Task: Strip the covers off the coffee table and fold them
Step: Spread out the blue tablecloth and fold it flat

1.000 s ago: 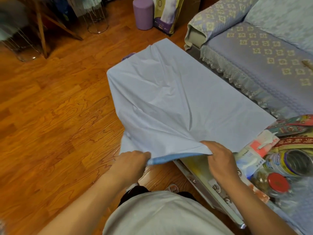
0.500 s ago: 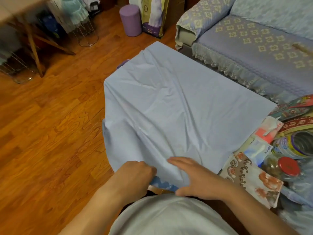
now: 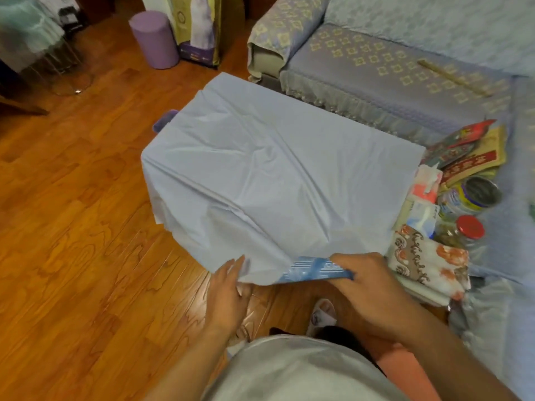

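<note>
Beside the pale blue cover [image 3: 275, 175] stand two jars [image 3: 463, 209] (one red-lidded), right hand [image 3: 367, 282] pinching its hem, left hand [image 3: 228, 290] flat-fingered.

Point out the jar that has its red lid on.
The near jar, beside the floral folded cloth; the far jar has no red lid.

You have a pale blue cover [image 3: 275, 175], plain on top, whose turned-up edge near your right hand [image 3: 367, 282] shows a brighter blue underside with white line patterning. The floor [image 3: 72, 241] is orange-brown wood with dark grain swirls. The sofa [image 3: 390, 68] wears lavender-grey fabric dotted with yellow diamond motifs. A folded cloth [image 3: 428, 264] is cream with brown scrolls and rust-orange flowers. One jar [image 3: 466, 230] has a red lid. A cylinder [image 3: 155, 39] on the floor is lilac.
</note>
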The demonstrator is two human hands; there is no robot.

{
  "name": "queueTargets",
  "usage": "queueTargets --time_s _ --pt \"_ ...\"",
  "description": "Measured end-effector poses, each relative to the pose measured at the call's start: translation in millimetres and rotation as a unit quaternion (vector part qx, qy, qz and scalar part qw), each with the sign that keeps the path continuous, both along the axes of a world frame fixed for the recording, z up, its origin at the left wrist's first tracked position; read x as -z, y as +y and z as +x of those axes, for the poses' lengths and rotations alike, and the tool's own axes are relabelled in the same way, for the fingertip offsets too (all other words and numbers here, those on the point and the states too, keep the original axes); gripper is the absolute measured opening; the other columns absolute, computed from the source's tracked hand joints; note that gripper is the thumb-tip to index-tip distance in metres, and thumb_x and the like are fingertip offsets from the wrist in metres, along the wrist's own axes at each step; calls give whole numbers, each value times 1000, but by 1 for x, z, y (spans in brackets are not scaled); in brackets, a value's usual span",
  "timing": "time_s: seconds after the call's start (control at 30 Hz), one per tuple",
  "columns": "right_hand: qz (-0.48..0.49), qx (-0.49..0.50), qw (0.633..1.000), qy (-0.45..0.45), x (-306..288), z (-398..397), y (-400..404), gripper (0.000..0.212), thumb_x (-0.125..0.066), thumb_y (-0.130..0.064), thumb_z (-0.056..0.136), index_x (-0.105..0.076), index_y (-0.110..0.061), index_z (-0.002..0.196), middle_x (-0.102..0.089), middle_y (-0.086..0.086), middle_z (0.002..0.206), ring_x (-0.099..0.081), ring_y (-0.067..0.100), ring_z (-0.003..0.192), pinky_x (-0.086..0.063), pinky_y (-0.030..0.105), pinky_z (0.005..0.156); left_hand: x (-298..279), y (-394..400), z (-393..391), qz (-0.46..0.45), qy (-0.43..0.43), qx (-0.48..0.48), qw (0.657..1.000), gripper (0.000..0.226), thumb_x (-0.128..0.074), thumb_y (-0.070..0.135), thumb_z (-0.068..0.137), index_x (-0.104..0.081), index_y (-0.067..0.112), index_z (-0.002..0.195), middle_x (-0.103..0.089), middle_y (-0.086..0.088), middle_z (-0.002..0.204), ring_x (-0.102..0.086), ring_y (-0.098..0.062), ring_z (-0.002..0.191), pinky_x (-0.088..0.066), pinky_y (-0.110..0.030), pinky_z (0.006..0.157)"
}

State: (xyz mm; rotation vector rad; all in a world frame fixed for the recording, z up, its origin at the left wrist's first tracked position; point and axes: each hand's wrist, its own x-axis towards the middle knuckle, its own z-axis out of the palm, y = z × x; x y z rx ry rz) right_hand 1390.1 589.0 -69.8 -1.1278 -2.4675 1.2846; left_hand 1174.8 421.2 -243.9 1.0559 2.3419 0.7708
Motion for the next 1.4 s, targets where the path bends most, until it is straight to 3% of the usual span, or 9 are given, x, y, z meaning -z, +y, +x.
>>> queueTargets --time_s 0.1,0.23,0.43,0.53,0.63,0.93,1.03,1.2,1.4 --pt "17 57 998 20 -17 3 -15 23 -73 -7 87 -71 -25 72 -67 -1 68 -63 14 62 -47 33 57 31 3 -55 -61 50 37 996 63 -72 15 88 -52 30 147 -50 -12 150 -44 -32 138 -39 -47 114" --pt "14 133 991 25 -39 14 -30 34 -72 -65 72 -75 -35 88 -72 -7 81 -65 2 73 -45 16 64 34 18 -115 -79 75 157 982 42 -64 4 89 -70 20 127 -63 -14 136 -53 -38 131 -40 -43 111" --pt "-97 157 978 -101 -8 53 -36 24 -81 -19 80 -78 -43 78 -75 -21 82 -68 -8 78 -52 21 75 -33 -6 -183 -6 68 251 966 12 -59 29 96 -59 27 84 -66 5 73 -64 -21 71 -44 -34 60" --pt "-189 145 959 -153 10 53 -44 23 -87 -51 66 -79 -33 78 -75 -15 76 -67 -5 73 -51 16 68 -39 -29 -199 -166 -1 375 912 41 -56 50 99 -50 25 68 -54 8 61 -52 -4 59 -40 -26 58" --pt "-225 111 945 -212 37 52 -52 15 -84 -30 80 -78 -42 75 -76 -14 82 -67 5 81 -46 19 70 -29 -44 -197 -266 -10 429 863 46 -53 52 100 -46 22 66 -48 7 63 -41 -5 57 -32 -29 57" --pt "-130 217 961 -115 21 44 -22 31 -84 -44 69 -79 -14 74 -76 7 77 -68 24 75 -49 33 71 -1 -29 -198 -314 -9 386 867 15 -70 34 90 -69 25 102 -71 4 97 -65 -13 87 -53 -29 80" --pt "-26 304 950 -67 8 21 16 13 -73 -8 86 -72 -12 73 -71 11 80 -58 16 70 -41 30 62 14 -27 -203 -281 -19 297 912 10 -64 36 96 -70 27 95 -72 6 92 -65 -16 86 -53 -32 78" --pt "-35 348 936 -51 25 -8 102 18 -73 -23 90 -70 -6 85 -69 16 85 -62 31 76 -49 41 67 -3 4 -221 -156 -23 99 982 24 -48 34 105 -55 25 84 -66 1 79 -62 -20 73 -47 -32 62" --pt "-170 251 941 -153 86 -15 207 26 -77 -30 87 -70 -7 76 -69 9 72 -65 26 71 -45 33 65 -68 121 -298 -362 23 162 918 50 -56 58 96 -56 16 69 -56 4 64 -48 -12 58 -34 -29 54"
